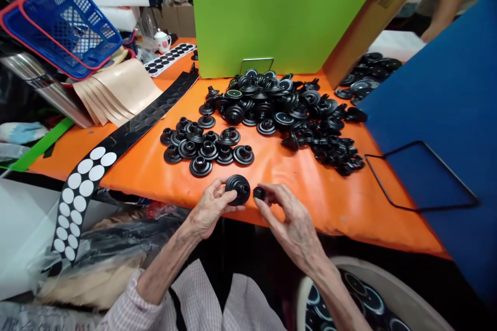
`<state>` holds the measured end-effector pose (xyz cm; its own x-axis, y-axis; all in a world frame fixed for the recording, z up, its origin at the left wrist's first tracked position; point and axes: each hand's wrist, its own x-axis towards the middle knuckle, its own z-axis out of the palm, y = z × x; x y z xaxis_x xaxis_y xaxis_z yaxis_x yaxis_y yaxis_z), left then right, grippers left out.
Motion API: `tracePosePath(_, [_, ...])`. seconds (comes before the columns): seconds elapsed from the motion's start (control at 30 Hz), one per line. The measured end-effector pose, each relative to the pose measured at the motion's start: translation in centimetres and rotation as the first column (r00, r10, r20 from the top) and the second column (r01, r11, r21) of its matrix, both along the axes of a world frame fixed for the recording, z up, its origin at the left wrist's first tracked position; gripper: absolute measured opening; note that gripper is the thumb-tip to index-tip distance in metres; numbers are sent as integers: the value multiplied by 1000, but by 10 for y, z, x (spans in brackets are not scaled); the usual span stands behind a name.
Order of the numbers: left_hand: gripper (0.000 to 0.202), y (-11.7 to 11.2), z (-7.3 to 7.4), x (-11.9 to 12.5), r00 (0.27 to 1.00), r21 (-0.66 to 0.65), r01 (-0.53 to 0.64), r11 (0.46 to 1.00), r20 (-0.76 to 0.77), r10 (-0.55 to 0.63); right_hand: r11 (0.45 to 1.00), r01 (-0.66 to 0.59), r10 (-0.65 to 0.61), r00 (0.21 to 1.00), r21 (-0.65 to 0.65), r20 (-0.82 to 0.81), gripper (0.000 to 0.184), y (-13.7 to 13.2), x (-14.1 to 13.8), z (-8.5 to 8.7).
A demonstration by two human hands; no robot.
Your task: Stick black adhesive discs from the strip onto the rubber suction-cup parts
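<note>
My left hand [212, 207] grips a round black disc [238, 190] by its edge, its short threaded-looking stem turned toward the right. Between thumb and fingers of my right hand [289, 220] is a small black cap [259, 194], a little apart from the disc's stem. Both hands are at the front edge of the orange table. Just beyond them lies a group of similar discs [201, 166], stems up. A larger heap of black discs [284, 118] sits farther back, and a pile of small black pieces [337, 152] lies right of it.
A green panel [272, 10] stands behind the heap, a blue panel [438, 114] with a wire stand [427, 209] at right. A strip of white round stickers [86, 187] hangs over the left edge. A tub [392, 274] holding discs is below right. A blue basket [66, 26] stands left.
</note>
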<state>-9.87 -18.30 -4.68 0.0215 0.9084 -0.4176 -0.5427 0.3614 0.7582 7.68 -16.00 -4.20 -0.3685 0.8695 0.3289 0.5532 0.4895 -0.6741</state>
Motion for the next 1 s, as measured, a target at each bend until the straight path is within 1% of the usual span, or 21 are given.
tracePosePath(0.07, [43,-1,0,4,1000,20,14,1000,-27,-14,999,10,-9,1000,36,-20,18,-8,-10,1])
tracePosePath(0.17, [47,-3,1,7,999,51,14,999,-51,-11,997,21,-20,1000,75,-16,20,-10,-18,-4])
tracePosePath(0.33, [42,-5,0,10,994,75,5,997,-113,3,992,66,-70,997,108,28,23,-13,-25,-13])
tracePosePath(0.43, [42,-5,-1,10,993,101,12,995,-118,-1,994,51,-56,998,101,40,27,-18,-27,-12])
tracePosePath(0.5, [44,-5,-1,10,995,105,13,994,-99,-2,999,34,-34,999,40,-16,31,-20,-26,-9])
tracePosePath(0.53, [45,-5,-1,9,996,102,16,995,-91,-6,999,43,-44,997,-16,-62,33,-20,-25,-7])
tracePosePath(0.6, [46,-4,0,8,996,99,35,994,-81,-27,979,88,-118,980,-181,-159,38,-19,-23,-4])
tracePosePath(0.67, [46,-4,2,7,996,117,59,991,-77,-50,920,80,-187,950,-384,-250,41,-16,-22,-2])
tracePosePath(0.73, [45,-5,3,5,996,143,72,987,-70,-62,853,2,-208,918,-522,-336,41,-14,-24,-2])
tracePosePath(0.77, [44,-6,3,5,996,153,76,985,-66,-66,834,-31,-212,904,-551,-371,40,-13,-25,-2])
tracePosePath(0.8, [42,-7,3,5,995,163,79,983,-66,-69,831,-40,-220,892,-555,-395,38,-14,-27,-3])
tracePosePath(0.9, [37,-9,2,6,993,199,62,978,-111,-40,850,-7,-260,863,-526,-432,35,-17,-34,-6])
tracePosePath(1.0, [34,-9,0,11,982,203,24,979,-186,14,831,-9,-307,826,-556,-473,35,-19,-41,-11])
